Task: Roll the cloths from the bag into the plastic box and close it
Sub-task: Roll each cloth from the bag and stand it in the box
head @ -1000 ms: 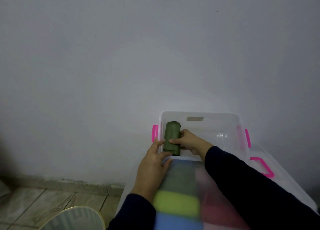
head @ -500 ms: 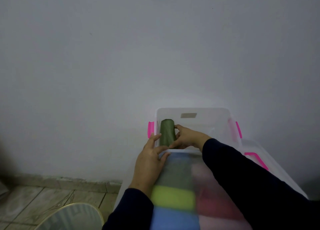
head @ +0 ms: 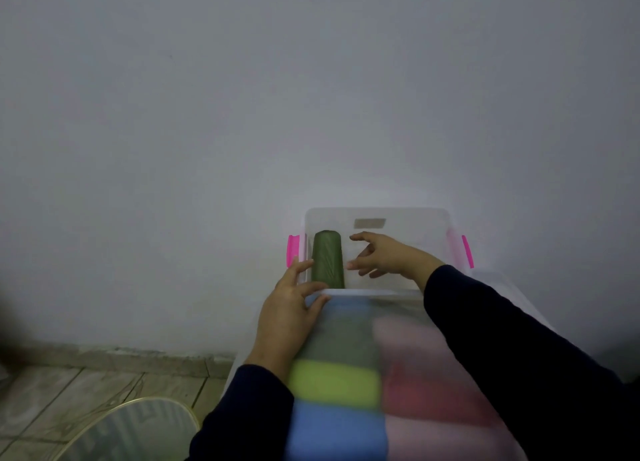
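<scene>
A clear plastic box [head: 429, 218] with pink latches stands against the wall. A rolled dark green cloth [head: 327, 259] lies inside it along the left wall. My right hand [head: 377, 256] hovers in the box just right of the roll, fingers spread, holding nothing. My left hand [head: 291, 308] rests on the box's near left rim, thumb by the roll, fingers open. Below the box, a translucent bag or cover [head: 401, 308] lies over coloured cloths: dark green, lime [head: 334, 384], blue [head: 337, 433], pink and red [head: 426, 391].
A translucent lid [head: 498, 284] lies to the right of the box. A grey wall fills the upper view. Tiled floor [head: 69, 391] shows at lower left, with a round gold-rimmed glass object [head: 135, 433] near the bottom edge.
My right hand has let go of the green roll and moved to its right with the fingers spread. The roll now lies in the box by the left wall.
</scene>
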